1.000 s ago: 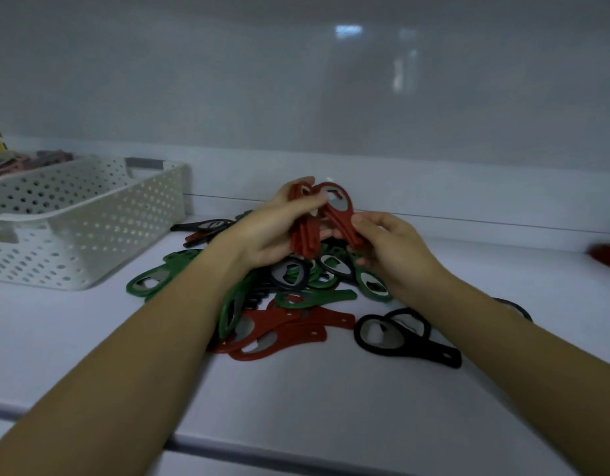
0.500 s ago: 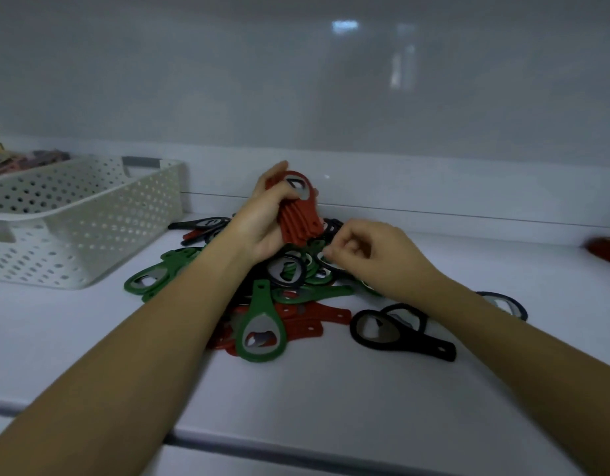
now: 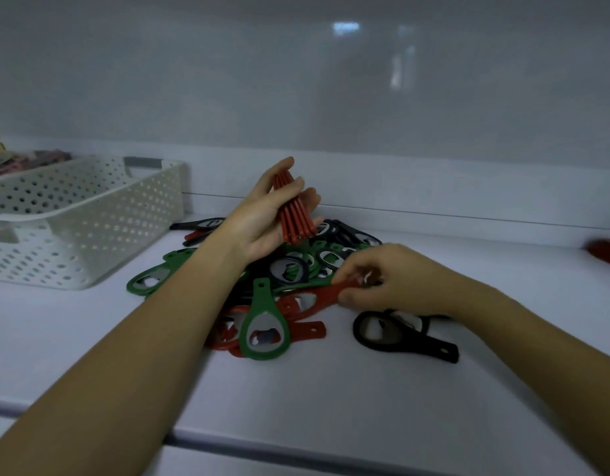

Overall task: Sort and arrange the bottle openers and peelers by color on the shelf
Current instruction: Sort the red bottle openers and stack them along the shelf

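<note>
a stack of red flat bottle openers (image 3: 293, 214) is gripped upright by the left hand (image 3: 262, 218); a single red bottle opener (image 3: 326, 297) is pinched by the right hand (image 3: 393, 280) above the mixed pile (image 3: 296, 269) on the white shelf (image 3: 331, 389).

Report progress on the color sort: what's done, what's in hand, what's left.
Done: a stack of red openers is gathered in the left hand. In hand: the right hand pinches another red opener by its handle, at the pile's front. Left: most of it. The mixed pile of green, black and red openers lies unsorted on the shelf, and no laid-out color group shows clearly.
</note>
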`<state>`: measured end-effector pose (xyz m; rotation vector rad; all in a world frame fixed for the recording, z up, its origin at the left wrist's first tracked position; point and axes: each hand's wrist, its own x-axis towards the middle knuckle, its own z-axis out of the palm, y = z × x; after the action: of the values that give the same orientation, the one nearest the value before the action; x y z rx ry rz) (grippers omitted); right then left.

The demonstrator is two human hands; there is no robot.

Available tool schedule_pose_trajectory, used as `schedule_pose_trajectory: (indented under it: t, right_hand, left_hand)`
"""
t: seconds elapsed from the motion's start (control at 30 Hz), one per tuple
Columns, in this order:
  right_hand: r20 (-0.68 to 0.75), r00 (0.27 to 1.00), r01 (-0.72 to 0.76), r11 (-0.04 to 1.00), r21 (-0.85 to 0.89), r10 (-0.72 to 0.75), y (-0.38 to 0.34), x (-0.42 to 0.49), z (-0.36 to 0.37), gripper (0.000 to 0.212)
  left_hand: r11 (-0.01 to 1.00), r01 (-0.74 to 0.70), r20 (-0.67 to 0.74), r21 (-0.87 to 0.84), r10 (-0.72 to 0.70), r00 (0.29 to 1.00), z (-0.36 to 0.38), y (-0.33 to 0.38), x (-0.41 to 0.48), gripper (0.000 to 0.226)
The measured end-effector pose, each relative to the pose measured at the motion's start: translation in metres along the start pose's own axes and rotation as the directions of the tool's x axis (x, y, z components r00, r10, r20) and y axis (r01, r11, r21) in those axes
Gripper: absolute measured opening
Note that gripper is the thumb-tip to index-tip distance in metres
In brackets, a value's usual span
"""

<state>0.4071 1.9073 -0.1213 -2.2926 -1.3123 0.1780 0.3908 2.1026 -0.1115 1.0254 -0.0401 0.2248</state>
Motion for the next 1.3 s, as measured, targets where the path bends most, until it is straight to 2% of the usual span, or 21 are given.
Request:
schedule_pose_trajectory:
  t: [0.1,0.2,0.27,0.33,0.4,0.47,0.53,0.6,0.63,0.8,0.87,0.97,1.07,1.2,1.3]
  right_hand:
    - [-0.065,0.994,-0.064,0.940,0.335,0.091,0.007,-0.002,-0.013,0.013]
    - [-0.161,0.973,-0.066,0.862,0.503,0.168,0.016,-0.007,-0.029,0.009]
    - [-0.184,0.964,-0.070,0.854,0.516,0.191,0.020,-0.012,-0.041,0.007]
    - [-0.185,0.962,-0.097,0.886,0.454,0.201,0.024,-0.021,-0.049,0.006]
    - [-0.260,0.941,-0.094,0.904,0.417,0.218,0.029,-0.037,-0.052,0.006]
    - [-0.447,0.849,-0.047,0.883,0.467,0.282,0.036,-0.059,-0.053,0.010]
    - [-0.599,0.691,0.050,0.801,0.597,0.404,0.039,-0.081,-0.055,0.011]
    - [-0.626,0.599,0.119,0.718,0.686,0.499,0.036,-0.100,-0.057,0.008]
    - [-0.615,0.596,0.127,0.696,0.707,0.517,0.034,-0.109,-0.056,0.007]
    - [-0.544,0.664,0.036,0.705,0.708,0.513,0.041,-0.158,-0.052,0.005]
    - [-0.527,0.679,0.006,0.714,0.700,0.511,0.052,-0.182,-0.055,0.009]
    - [-0.473,0.727,-0.057,0.731,0.680,0.497,0.069,-0.216,-0.062,0.016]
    - [-0.467,0.752,-0.095,0.777,0.622,0.466,0.085,-0.241,-0.069,0.018]
    - [-0.408,0.793,-0.191,0.821,0.538,0.453,0.099,-0.262,-0.068,0.015]
    - [-0.350,0.853,-0.187,0.853,0.488,0.387,0.101,-0.263,-0.061,0.014]
  left_hand:
    - [0.997,-0.029,0.011,0.073,0.028,1.000,0.003,0.001,-0.002,0.032]
    - [0.987,-0.070,0.020,0.147,0.068,0.998,0.010,0.003,-0.005,0.033]
    - [0.981,-0.095,0.023,0.172,0.092,0.995,0.018,0.006,-0.005,0.031]
    - [0.975,-0.107,0.026,0.196,0.104,0.994,0.029,0.010,-0.004,0.027]
    - [0.973,-0.106,0.044,0.206,0.100,0.994,0.045,0.009,-0.005,0.023]
    - [0.971,-0.102,0.067,0.215,0.090,0.994,0.063,0.001,-0.006,0.020]
    - [0.969,-0.094,0.090,0.227,0.075,0.993,0.085,-0.016,-0.009,0.021]
    - [0.973,-0.076,0.123,0.216,0.050,0.991,0.112,-0.038,-0.014,0.023]
    - [0.978,-0.069,0.151,0.198,0.039,0.988,0.127,-0.048,-0.018,0.024]
    - [0.987,-0.126,0.376,0.101,0.080,0.923,0.198,-0.088,-0.037,0.029]
    - [0.967,-0.190,0.459,0.172,0.093,0.884,0.218,-0.103,-0.042,0.032]
    - [0.873,-0.365,0.581,0.323,0.121,0.805,0.243,-0.127,-0.050,0.038]
    - [0.804,-0.461,0.671,0.374,0.108,0.733,0.263,-0.147,-0.057,0.046]
    - [0.820,-0.389,0.693,0.421,-0.014,0.721,0.262,-0.177,-0.060,0.042]
    - [0.855,-0.300,0.641,0.423,-0.048,0.766,0.260,-0.190,-0.061,0.039]
